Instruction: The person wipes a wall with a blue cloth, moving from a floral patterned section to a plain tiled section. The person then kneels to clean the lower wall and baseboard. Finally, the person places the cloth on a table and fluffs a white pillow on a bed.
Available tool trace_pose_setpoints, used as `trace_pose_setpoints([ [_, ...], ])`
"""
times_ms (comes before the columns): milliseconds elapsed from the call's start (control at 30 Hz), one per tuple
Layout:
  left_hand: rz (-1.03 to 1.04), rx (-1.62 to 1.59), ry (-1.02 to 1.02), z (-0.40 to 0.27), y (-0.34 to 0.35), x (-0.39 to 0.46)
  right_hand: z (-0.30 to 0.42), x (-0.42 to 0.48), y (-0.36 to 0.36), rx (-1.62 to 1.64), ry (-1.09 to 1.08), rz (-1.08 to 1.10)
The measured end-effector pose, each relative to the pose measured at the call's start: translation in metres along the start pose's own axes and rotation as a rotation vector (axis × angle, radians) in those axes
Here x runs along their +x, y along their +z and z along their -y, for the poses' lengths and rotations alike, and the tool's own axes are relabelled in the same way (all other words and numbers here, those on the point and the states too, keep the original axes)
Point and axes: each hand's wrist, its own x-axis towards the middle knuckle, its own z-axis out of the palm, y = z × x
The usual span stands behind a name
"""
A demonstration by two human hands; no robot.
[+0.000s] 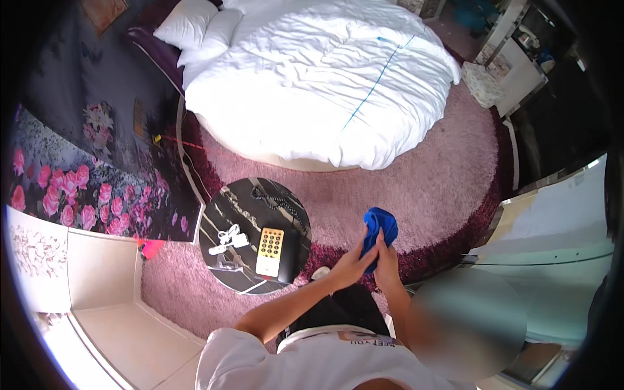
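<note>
Both hands meet around a folded blue cloth (381, 224) held out before my body, above the dark edge of the rug. My left hand (353, 265) grips its left side, and my right hand (386, 261) its lower right side. Left of the hands stands a round black marble-patterned table (229, 200). A telephone with a yellow keypad (269, 251), its black handset (291, 253) with a coiled cord, and a white charger with a cable (239, 240) lie on this table.
A round bed with a rumpled white duvet (312, 92) and pillows (185, 24) fills the upper middle. Under it spreads a pink rug (429, 185) with a dark border. A flowered wall panel (73, 190) is at left, a pale bench-like ledge (126, 331) at lower left.
</note>
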Motion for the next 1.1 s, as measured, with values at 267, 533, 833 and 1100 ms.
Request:
trace_pose_setpoints([
  [267, -0.260, 0.290, 0.166, -0.019, 0.021, 0.081, 0.044, 0.110, -0.026, 0.345, 0.235, 0.142],
  [533, -0.643, 0.634, 0.223, -0.030, 0.066, 0.167, 0.103, 0.218, -0.064, 0.219, 0.574, 0.398],
  [833, -0.792, 0.596, -0.037, -0.036, 0.027, 0.188, 0.090, 0.286, -0.036, -0.138, 0.567, 0.452],
  [1100, -0.893, 0.563, -0.203, -0.001, -0.035, 0.161, 0.036, 0.316, 0.027, -0.505, 0.727, 0.563],
])
